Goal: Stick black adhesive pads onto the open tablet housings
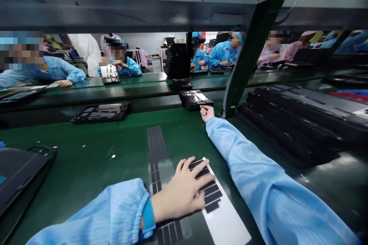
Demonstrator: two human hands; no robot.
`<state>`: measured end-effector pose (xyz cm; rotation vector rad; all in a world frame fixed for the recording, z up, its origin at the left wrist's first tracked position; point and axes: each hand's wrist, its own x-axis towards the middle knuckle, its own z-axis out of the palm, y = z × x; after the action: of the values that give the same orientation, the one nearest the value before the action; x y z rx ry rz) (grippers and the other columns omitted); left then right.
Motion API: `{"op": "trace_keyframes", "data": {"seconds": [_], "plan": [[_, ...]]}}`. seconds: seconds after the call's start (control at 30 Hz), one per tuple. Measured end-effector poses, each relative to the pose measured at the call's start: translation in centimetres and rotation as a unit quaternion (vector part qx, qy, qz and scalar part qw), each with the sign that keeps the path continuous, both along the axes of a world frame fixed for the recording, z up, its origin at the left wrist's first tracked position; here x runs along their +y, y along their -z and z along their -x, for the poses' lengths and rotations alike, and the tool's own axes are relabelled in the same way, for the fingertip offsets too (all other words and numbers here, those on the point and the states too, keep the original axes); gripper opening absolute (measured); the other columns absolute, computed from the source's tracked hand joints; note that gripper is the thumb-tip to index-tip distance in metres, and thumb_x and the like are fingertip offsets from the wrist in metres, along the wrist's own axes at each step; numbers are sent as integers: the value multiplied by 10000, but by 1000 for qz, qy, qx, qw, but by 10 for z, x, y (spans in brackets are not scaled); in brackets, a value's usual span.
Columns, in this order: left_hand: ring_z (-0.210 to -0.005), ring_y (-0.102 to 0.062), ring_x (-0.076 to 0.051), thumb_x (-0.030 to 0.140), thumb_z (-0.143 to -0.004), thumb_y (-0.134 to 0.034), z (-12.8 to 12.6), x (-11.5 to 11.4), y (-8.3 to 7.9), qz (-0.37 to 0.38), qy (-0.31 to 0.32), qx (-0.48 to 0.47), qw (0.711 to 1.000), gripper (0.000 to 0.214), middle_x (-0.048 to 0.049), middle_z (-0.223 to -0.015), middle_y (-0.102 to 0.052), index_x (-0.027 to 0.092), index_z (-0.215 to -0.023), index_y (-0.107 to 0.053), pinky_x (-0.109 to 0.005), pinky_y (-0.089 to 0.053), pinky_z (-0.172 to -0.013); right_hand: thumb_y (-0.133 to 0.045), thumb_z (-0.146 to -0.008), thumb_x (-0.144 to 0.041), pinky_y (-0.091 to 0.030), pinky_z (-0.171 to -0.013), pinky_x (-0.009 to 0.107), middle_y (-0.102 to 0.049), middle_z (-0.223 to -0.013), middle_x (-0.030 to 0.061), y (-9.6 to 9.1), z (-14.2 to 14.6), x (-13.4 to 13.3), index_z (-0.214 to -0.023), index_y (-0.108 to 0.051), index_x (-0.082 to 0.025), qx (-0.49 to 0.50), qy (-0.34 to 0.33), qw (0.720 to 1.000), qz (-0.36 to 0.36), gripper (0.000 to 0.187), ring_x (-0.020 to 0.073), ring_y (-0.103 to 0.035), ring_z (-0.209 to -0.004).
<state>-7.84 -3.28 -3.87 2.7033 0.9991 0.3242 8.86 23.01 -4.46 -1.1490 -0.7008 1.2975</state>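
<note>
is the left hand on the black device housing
No, the left hand lies on a white strip of black pads on the green conveyor belt, away from the black device housing.

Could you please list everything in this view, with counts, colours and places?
Green conveyor belt: one, green, across the foreground.
Flat rectangular device housings: two, black, on the belt ahead.
Stacked device housings: one pile, black, at right.
Strip of pads on clear backing: one, black, on the belt, centre.
Co-workers in smocks: several, blue or pink, beyond the belt.
Left hand: one, bare, on a white strip of black pads.
Right hand: one, bare, at the edge of a black housing.
</note>
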Motion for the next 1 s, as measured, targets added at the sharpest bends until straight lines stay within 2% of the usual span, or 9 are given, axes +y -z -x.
{"op": "trace_keyframes", "data": {"seconds": [0.1, 0.3, 0.4, 0.57, 0.67, 0.77, 0.83, 0.93, 1.0], "plan": [[-1228, -237, -322, 197, -760, -424, 0, 0, -1, -17, 23, 12, 1000, 432, 60, -1327, -356, 373, -1154, -435, -609, -211, -951, -426, -882, -293, -384, -423, 146, -506, -703, -6, -2, 5, -13, -874, -526, -110, 52, -17, 998, -14, 208, 34, -434, -501], [-1200, -286, -312, 209, -756, -424, 6, 6, -3, -55, 16, 41, 997, 392, 31, -1281, -419, 345, -1120, -466, -619, -200, -930, -354, -862, -152, -125, -269, 139, -414, -503, -45, -4, 17, -72, -586, -396, -114, 121, -82, 989, -15, 282, 2, -156, -320], [-1189, -298, -331, 194, -741, -422, 11, 12, -6, -53, 18, 65, 996, 408, 14, -1282, -421, 338, -1120, -470, -636, -211, -898, -336, -788, -123, -103, -249, 161, -383, -437, -33, -15, 9, -117, -537, -351, -138, 144, -97, 985, -8, 252, 20, -135, -301], [-1200, -279, -333, 157, -708, -410, 15, 21, -7, -32, 26, 77, 996, 443, 1, -1300, -400, 331, -1109, -477, -618, -217, -889, -414, -718, -118, -127, -252, 158, -306, -442, -49, -52, -19, -196, -616, -424, -133, 176, -107, 979, 7, 104, 31, -160, -320], [-1201, -257, -336, 149, -685, -404, 15, 24, -4, -19, 24, 62, 998, 454, -6, -1296, -395, 324, -1098, -475, -606, -218, -880, -449, -698, -93, -164, -254, 152, -280, -467, -53, -61, -36, -239, -596, -383, -145, 177, -87, 979, 58, 133, 26, -159, -328], [-1188, -240, -337, 140, -649, -419, 14, 26, 0, -10, 16, 36, 999, 464, -38, -1279, -381, 287, -1084, -478, -566, -239, -875, -519, -673, -101, -195, -259, 135, -285, -496, -46, -56, -53, -278, -556, -341, -152, 142, -77, 977, 136, 219, 12, -175, -339], [-1144, -268, -328, 130, -617, -438, 12, 26, 0, -18, 0, 14, 1000, 449, -89, -1220, -390, 226, -1053, -488, -521, -268, -858, -575, -666, -151, -220, -273, 129, -284, -503, -36, -50, -68, -300, -542, -358, -155, 89, -81, 981, 150, 250, 13, -203, -356], [-967, -367, -270, 111, -614, -436, 10, 26, -3, -38, -21, -2, 999, 323, -108, -1012, -436, 156, -926, -506, -427, -316, -771, -648, -650, -271, -225, -294, 145, -266, -469, -32, -41, -97, -329, -588, -460, -176, -53, -90, 983, 153, 219, 23, -208, -366], [-851, -389, -219, 93, -640, -412, 9, 28, -5, -1, 5, 12, 1000, 211, -74, -884, -445, 146, -817, -513, -373, -310, -721, -657, -645, -353, -179, -293, 164, -280, -444, -27, -35, -117, -345, -669, -538, -201, -137, -107, 967, 185, 195, 23, -186, -352]]}}
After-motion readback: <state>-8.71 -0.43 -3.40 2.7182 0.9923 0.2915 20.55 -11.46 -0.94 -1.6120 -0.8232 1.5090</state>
